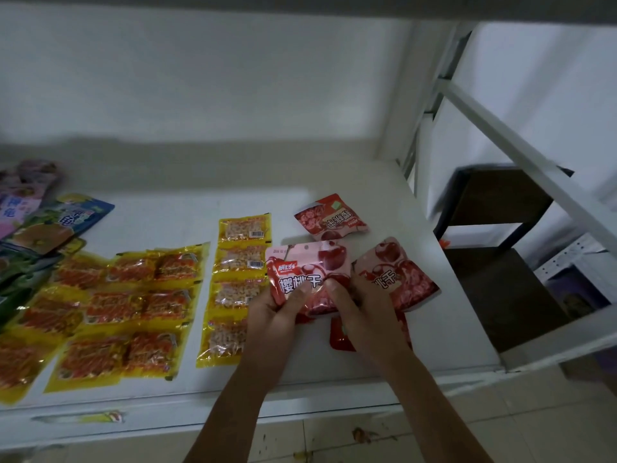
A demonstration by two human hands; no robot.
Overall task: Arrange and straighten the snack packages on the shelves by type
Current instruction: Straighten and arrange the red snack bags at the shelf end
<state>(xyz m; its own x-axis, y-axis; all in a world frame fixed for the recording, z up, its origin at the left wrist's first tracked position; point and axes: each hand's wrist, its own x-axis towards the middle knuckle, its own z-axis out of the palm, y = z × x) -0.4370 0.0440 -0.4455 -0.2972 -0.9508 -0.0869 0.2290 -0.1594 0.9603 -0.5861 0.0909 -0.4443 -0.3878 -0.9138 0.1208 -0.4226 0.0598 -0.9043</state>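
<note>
A: While both hands work over the shelf (334, 372), what's held?
B: Left hand (272, 317) & right hand (362, 315) both pinch one pink cherry pack (307, 272), thumbs on its front, just above the shelf.
A: Around it?
B: Red pack (340, 339) under the right hand; 2nd cherry pack (399, 279) touching its right; yellow nut packs (237, 282) just left; 3rd cherry pack (329, 217) behind, apart.

head cam, angled down, shelf (384, 208) close
</note>
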